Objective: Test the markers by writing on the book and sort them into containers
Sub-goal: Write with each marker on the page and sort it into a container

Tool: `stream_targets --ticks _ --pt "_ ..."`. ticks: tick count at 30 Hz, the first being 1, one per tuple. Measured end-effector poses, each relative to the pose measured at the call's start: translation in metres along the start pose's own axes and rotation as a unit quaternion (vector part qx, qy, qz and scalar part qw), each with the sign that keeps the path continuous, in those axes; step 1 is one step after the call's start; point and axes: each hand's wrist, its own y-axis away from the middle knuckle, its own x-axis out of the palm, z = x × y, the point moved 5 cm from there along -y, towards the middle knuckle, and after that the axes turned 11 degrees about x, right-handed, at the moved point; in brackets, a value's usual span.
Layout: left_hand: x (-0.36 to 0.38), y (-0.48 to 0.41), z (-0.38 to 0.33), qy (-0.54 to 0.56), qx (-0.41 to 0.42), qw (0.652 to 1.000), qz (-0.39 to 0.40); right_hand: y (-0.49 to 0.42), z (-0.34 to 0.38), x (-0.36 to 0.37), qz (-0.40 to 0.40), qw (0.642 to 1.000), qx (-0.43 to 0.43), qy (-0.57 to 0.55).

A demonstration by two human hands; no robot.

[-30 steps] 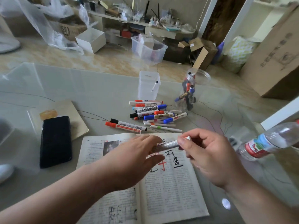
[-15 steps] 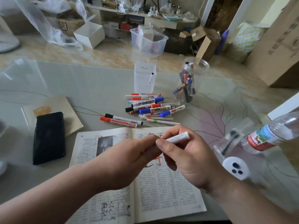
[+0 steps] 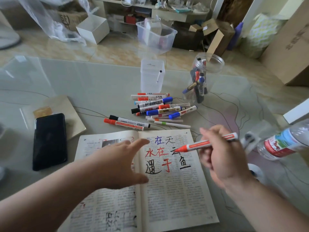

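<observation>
Gripping the red marker [image 3: 199, 145], right hand [image 3: 223, 159] over book [image 3: 175, 198], tip perhaps touching.

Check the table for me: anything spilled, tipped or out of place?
Red ink blotches smear the left page of the book. The water bottle at right looks tipped over, though the wide lens may exaggerate that. I see no spill.

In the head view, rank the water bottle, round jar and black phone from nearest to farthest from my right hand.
1. The water bottle, just right of the right hand.
2. The round jar, farther back, slightly left.
3. The black phone, far over on the left.
</observation>
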Motion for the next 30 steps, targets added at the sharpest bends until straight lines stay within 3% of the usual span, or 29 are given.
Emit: stream_targets --ticks 3,5,8,16,30 --pt "0.032 -0.007 0.004 -0.03 -0.024 0.999 0.034 0.013 -0.03 0.02 0.155 0.979 0.065 0.117" --pt "0.045 -0.01 0.004 -0.045 -0.046 0.998 0.029 0.017 -0.045 0.028 0.199 0.96 0.062 0.184" --pt "0.051 -0.012 0.001 -0.051 -0.064 0.997 0.013 0.018 -0.063 0.029 0.16 0.94 0.004 0.302" --pt "0.05 -0.013 0.006 -0.009 -0.075 0.997 -0.026 0.021 -0.08 0.037 0.195 0.941 0.018 0.277" --pt "0.051 -0.012 0.0 -0.029 -0.06 0.998 0.018 0.017 -0.085 0.039 0.203 0.918 -0.015 0.341"
